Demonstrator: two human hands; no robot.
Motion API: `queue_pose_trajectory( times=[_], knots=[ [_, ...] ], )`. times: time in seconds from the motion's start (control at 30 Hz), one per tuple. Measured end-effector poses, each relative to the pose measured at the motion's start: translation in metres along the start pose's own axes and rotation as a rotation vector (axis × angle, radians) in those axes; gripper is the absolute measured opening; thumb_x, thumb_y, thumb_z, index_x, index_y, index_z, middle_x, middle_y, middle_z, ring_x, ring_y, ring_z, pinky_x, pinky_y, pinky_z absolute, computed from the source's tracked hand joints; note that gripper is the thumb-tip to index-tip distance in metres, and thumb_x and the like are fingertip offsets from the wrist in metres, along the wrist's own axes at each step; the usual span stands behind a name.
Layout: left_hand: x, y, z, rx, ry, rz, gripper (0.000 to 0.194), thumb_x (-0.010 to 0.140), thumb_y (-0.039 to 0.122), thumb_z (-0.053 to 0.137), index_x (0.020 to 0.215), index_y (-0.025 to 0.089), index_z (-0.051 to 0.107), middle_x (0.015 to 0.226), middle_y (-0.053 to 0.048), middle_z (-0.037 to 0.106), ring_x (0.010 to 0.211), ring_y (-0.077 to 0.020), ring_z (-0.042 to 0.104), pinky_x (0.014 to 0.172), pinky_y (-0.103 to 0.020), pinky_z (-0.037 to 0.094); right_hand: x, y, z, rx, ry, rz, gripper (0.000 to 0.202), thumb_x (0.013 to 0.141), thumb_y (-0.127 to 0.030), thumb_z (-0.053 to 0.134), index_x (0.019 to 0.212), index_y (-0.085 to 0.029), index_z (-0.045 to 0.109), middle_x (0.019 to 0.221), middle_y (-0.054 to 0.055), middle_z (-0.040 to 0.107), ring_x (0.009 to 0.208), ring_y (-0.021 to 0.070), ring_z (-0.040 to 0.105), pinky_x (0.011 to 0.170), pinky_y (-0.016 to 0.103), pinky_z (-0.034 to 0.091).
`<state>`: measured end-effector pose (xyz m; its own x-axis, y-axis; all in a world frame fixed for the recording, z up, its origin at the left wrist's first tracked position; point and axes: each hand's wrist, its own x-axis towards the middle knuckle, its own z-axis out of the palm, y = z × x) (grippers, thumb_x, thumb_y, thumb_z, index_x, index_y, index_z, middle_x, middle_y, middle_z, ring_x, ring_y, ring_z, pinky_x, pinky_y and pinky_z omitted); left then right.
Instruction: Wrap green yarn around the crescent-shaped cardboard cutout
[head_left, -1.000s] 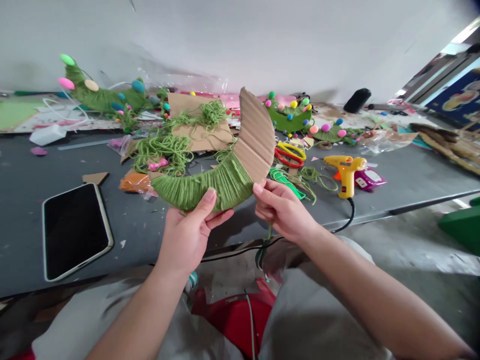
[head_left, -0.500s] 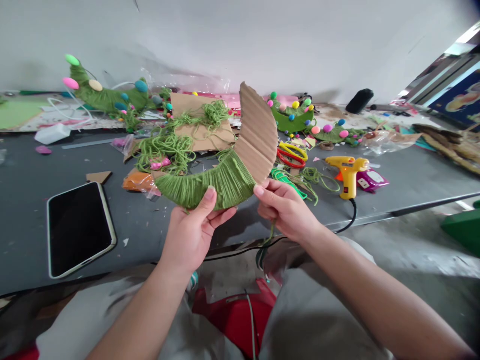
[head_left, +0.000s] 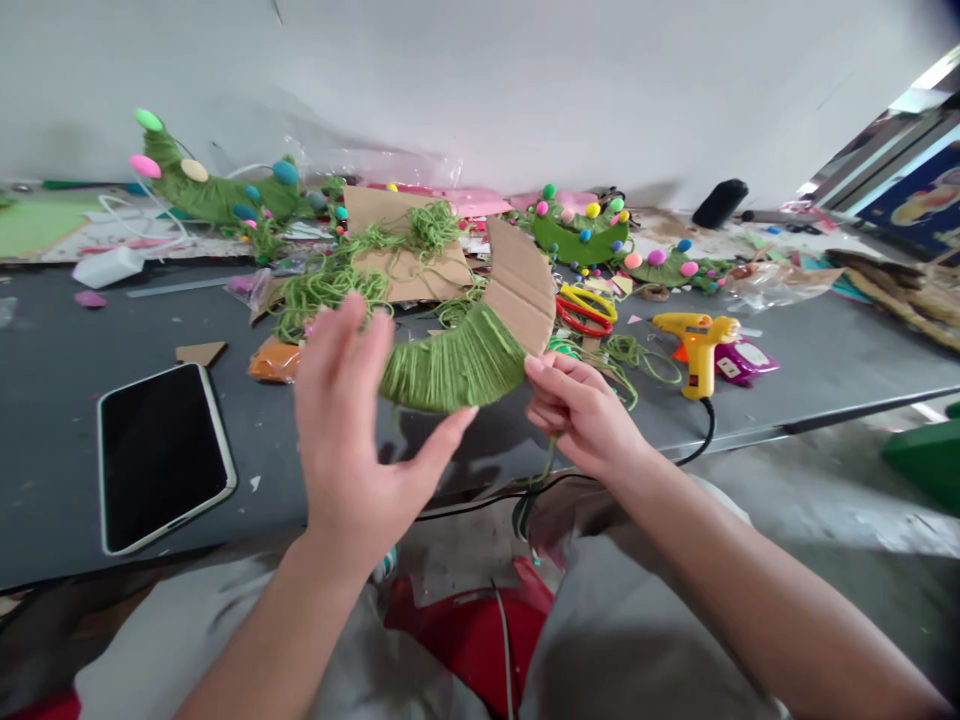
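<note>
A curved cardboard piece point(head_left: 523, 285) is raised above the table's front part, its left portion wrapped in green yarn point(head_left: 457, 362) and its upper right end bare. My right hand point(head_left: 574, 405) pinches the piece and yarn at the lower edge, where the wrapping meets bare cardboard. A strand of yarn hangs below those fingers. My left hand point(head_left: 356, 430) has its fingers spread and raised in front of the wrapped left end, hiding that tip; its thumb is at the lower edge of the wrapping.
A phone point(head_left: 166, 455) lies at the left on the grey table point(head_left: 45, 430). Behind are a tangled yarn pile point(head_left: 322, 290), cardboard point(head_left: 409, 275) and decorated green crescents point(head_left: 217, 195). Scissors point(head_left: 585, 310) and a yellow glue gun point(head_left: 700, 350) with a cord are on the right.
My left hand has let go of the wrapped part and spread its fingers upward. The curved piece has tipped, its bare end now lower, and my right hand has shifted slightly right.
</note>
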<state>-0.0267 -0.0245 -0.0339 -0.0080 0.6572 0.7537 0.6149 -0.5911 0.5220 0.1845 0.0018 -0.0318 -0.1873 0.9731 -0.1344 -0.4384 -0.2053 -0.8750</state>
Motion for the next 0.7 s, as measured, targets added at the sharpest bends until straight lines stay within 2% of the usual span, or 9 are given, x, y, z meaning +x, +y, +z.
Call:
queue_pose_trajectory(
  times=[0.07, 0.17, 0.2, 0.27, 0.37, 0.53, 0.6, 0.7],
  knots=[
    [-0.001, 0.0, -0.002, 0.185, -0.158, 0.108, 0.085, 0.077, 0.028, 0.085, 0.152, 0.03, 0.045, 0.155, -0.012, 0.048, 0.15, -0.0389, 0.033, 0.126, -0.061, 0.012, -0.002, 0.002, 0.002, -0.013, -0.077, 0.018, 0.036, 0.084, -0.033, 0.079, 0.07, -0.019, 0.049, 0.054, -0.011, 0.023, 0.044, 0.0034, 0.017, 0.048, 0.024, 0.012],
    [-0.003, 0.0, -0.003, 0.277, -0.227, 0.107, 0.063, 0.085, 0.025, 0.075, 0.144, 0.031, 0.054, 0.141, -0.01, 0.062, 0.137, -0.0354, 0.052, 0.126, -0.062, 0.005, -0.003, 0.005, 0.003, -0.039, -0.181, 0.018, 0.034, 0.086, -0.033, 0.077, 0.071, -0.018, 0.05, 0.056, -0.01, 0.023, 0.046, 0.0034, 0.017, 0.048, 0.024, 0.01],
    [-0.004, -0.001, -0.003, 0.276, -0.234, 0.098, 0.058, 0.087, 0.023, 0.073, 0.142, 0.03, 0.056, 0.138, -0.009, 0.064, 0.132, -0.0337, 0.057, 0.126, -0.061, 0.008, -0.002, 0.006, 0.002, -0.045, -0.205, 0.011, 0.033, 0.087, -0.033, 0.076, 0.072, -0.018, 0.051, 0.057, -0.01, 0.023, 0.046, 0.0035, 0.017, 0.049, 0.024, 0.01],
    [-0.005, -0.003, -0.002, 0.251, -0.248, 0.076, 0.056, 0.087, 0.021, 0.07, 0.141, 0.029, 0.057, 0.136, -0.01, 0.065, 0.124, -0.0313, 0.062, 0.122, -0.057, 0.023, -0.002, 0.007, 0.001, -0.049, -0.232, -0.008, 0.03, 0.089, -0.033, 0.074, 0.073, -0.018, 0.055, 0.058, -0.009, 0.023, 0.048, 0.0039, 0.017, 0.049, 0.025, 0.01],
    [-0.009, -0.007, 0.0, 0.188, -0.262, 0.038, 0.062, 0.088, 0.017, 0.066, 0.147, 0.028, 0.052, 0.135, -0.011, 0.064, 0.121, -0.0292, 0.063, 0.105, -0.046, 0.043, -0.003, 0.007, 0.0, -0.041, -0.25, -0.036, 0.025, 0.092, -0.034, 0.071, 0.076, -0.018, 0.061, 0.057, -0.009, 0.025, 0.048, 0.0047, 0.019, 0.05, 0.025, 0.012],
    [-0.01, -0.004, 0.006, 0.001, -0.231, -0.051, 0.048, 0.094, 0.02, 0.063, 0.142, 0.028, 0.059, 0.132, -0.008, 0.066, 0.117, -0.0241, 0.064, 0.1, -0.037, 0.047, -0.005, 0.006, 0.0, -0.067, -0.259, -0.042, 0.021, 0.095, -0.035, 0.067, 0.085, -0.017, 0.07, 0.056, -0.007, 0.033, 0.049, 0.0056, 0.022, 0.051, 0.026, 0.015],
    [-0.009, 0.001, 0.006, -0.084, -0.231, -0.149, 0.041, 0.096, 0.025, 0.063, 0.137, 0.027, 0.063, 0.131, -0.006, 0.067, 0.114, -0.0222, 0.065, 0.099, -0.033, 0.047, -0.005, 0.005, -0.001, -0.087, -0.23, -0.046, 0.021, 0.094, -0.036, 0.069, 0.086, -0.017, 0.071, 0.06, -0.006, 0.042, 0.05, 0.0049, 0.025, 0.051, 0.026, 0.015],
    [-0.006, 0.009, 0.003, -0.172, -0.214, -0.322, 0.034, 0.097, 0.033, 0.062, 0.13, 0.027, 0.069, 0.12, -0.003, 0.072, 0.105, -0.0203, 0.067, 0.093, -0.029, 0.05, -0.003, 0.004, -0.001, -0.126, -0.184, -0.062, 0.024, 0.092, -0.038, 0.071, 0.083, -0.016, 0.068, 0.077, -0.001, 0.058, 0.051, 0.0036, 0.028, 0.051, 0.026, 0.015]
  ],
)
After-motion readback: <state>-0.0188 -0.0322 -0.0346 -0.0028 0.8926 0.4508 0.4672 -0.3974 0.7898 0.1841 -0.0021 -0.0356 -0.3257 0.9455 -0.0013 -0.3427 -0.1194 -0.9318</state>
